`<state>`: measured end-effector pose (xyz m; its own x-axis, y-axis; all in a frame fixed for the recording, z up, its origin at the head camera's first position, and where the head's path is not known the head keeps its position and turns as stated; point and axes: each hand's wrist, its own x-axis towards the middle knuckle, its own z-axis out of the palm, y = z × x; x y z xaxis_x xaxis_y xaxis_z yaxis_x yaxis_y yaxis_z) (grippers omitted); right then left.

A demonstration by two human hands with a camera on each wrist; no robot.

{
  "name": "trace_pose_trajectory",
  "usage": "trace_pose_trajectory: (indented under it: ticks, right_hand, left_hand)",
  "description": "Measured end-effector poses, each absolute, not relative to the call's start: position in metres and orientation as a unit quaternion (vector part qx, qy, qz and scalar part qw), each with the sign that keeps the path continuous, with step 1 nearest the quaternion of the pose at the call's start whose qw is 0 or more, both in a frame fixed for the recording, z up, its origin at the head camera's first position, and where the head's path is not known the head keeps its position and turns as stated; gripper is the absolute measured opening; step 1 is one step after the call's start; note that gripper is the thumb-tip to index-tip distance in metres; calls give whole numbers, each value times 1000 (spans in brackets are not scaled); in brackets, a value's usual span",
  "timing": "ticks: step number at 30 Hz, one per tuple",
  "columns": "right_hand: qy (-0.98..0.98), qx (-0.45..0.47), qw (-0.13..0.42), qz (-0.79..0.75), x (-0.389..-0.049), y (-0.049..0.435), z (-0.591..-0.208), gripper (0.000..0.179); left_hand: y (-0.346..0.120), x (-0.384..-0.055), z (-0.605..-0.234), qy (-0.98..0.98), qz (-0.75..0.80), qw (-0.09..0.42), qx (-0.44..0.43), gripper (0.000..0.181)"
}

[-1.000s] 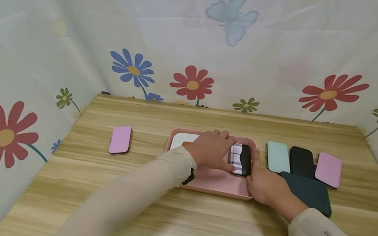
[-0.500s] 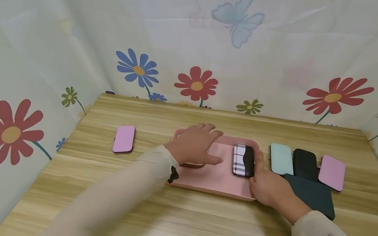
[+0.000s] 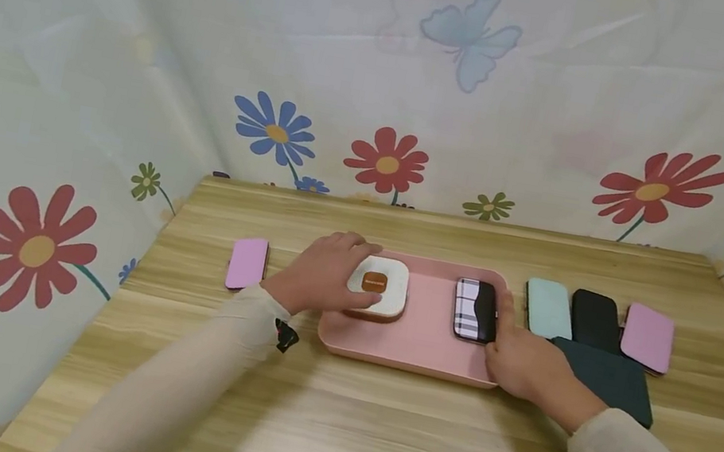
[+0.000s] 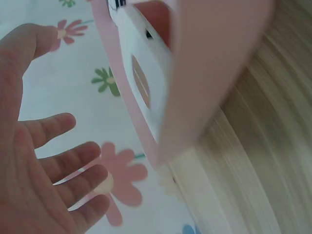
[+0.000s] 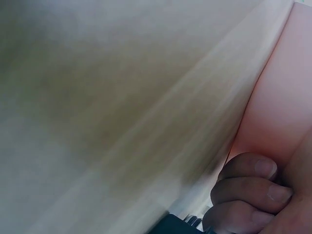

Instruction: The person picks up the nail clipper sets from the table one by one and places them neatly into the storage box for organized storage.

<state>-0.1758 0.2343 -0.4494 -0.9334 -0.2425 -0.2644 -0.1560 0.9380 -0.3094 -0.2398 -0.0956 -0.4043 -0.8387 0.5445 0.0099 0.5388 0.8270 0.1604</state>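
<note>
In the head view a pink tray (image 3: 419, 355) lies on the wooden table. At its left end sits a white rounded-square box (image 3: 398, 285) with a brown label, partly covered by my left hand (image 3: 327, 275). That hand's fingers are spread and relaxed; the left wrist view shows the palm and fingers (image 4: 78, 161) holding nothing beside the tray. A small flat case (image 3: 476, 311), half plaid and half black, rests at the tray's right end. My right hand (image 3: 523, 361) grips the tray's right side, index finger along the rim; in the right wrist view its other fingers (image 5: 248, 190) curl by the outer wall.
Right of the tray lie a mint case (image 3: 548, 309), a black case (image 3: 596, 321) and a pink case (image 3: 647, 338). A dark green flat piece (image 3: 610, 383) lies in front of them, near my right wrist. Another pink case (image 3: 247, 264) lies to the left. Flower-printed sheeting (image 3: 337, 36) stands behind.
My left hand has moved left, away from the plaid case, across the tray to the white box, which now shows more. The right hand has stayed at the tray's right side.
</note>
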Motion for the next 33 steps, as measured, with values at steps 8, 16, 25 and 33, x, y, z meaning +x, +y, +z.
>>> trace_pose_trajectory:
  ticks: [8,16,25,33]
  right_hand:
    - [971,-102,151,-153,-177,235,-448,86]
    - [972,-100,150,-153,-175,236,-449,85]
    - [972,-101,144,-153,-176,236,-451,84]
    - [972,-105,149,-146,-175,234,-450,85]
  left_hand:
    - [-136,-240,-411,959,83,0,271,80]
    - [-179,-240,-421,964,113,1,240,83]
    - [-227,-245,-432,969,113,12,221,95]
    - [-269,-256,-451,975,112,41,188,109]
